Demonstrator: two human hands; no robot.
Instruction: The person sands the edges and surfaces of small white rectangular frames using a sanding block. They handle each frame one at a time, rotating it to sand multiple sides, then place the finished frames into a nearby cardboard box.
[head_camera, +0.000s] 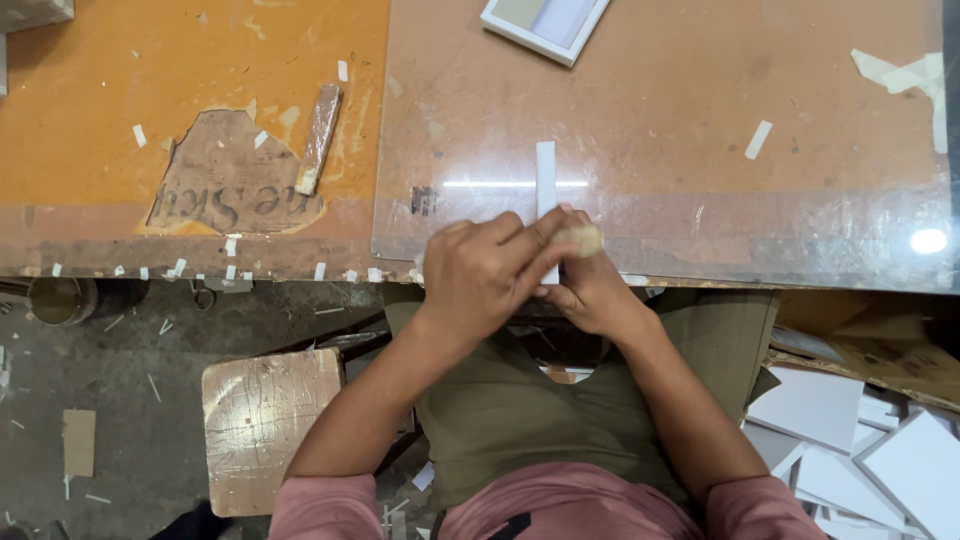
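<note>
A narrow white strip (546, 195) is being held upright-lying across the near edge of the counter (700, 120), its lower end hidden between the two hands. The fingers of the left hand (483, 272) are being closed over that end from the left, while the right hand (590, 285) is being pressed against it from the right, its fingers curled around the strip. A white rectangular frame (545, 25) is being left at the far edge, and a brown wrapped stick (319, 138) lies on the orange part, well apart.
</note>
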